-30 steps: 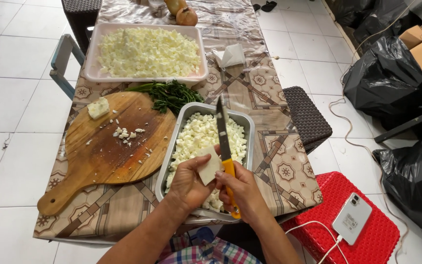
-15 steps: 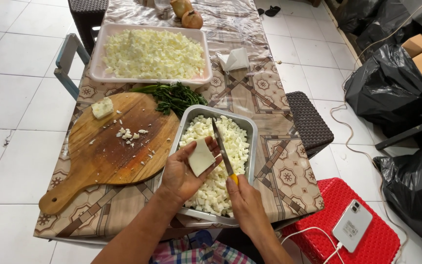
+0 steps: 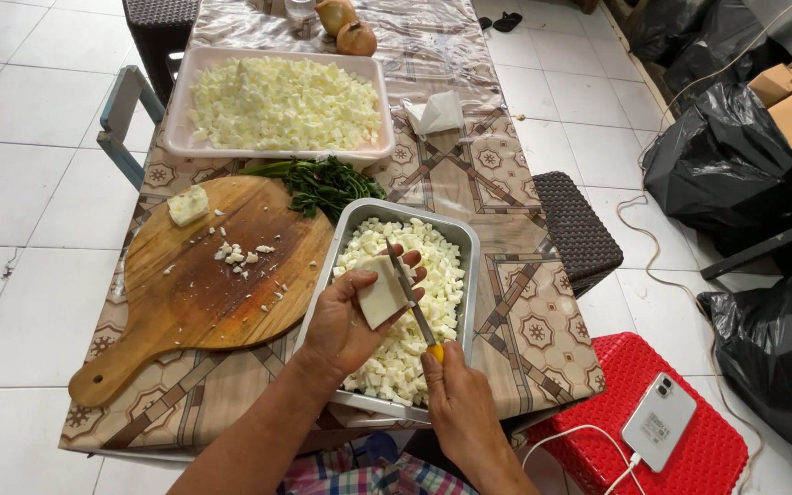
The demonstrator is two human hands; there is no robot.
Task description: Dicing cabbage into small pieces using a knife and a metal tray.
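Even, bright, diffuse light fell from above, shadows stayed soft, the plastic-covered surface [image 3: 497, 183] showed faint glare, focus was sharp, and edges bowed slightly.

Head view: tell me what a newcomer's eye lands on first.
The left hand holds a white cheese slab over a metal tray of white cubes, while the right hand lays a yellow-handled knife across it. Behind, a white tray brims with more cubes, and a round wooden board lies to the left.

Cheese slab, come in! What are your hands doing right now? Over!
Left hand cradles the white slab over the metal tray of cubes. Right hand holds the knife, blade on the slab. Nothing in the way.
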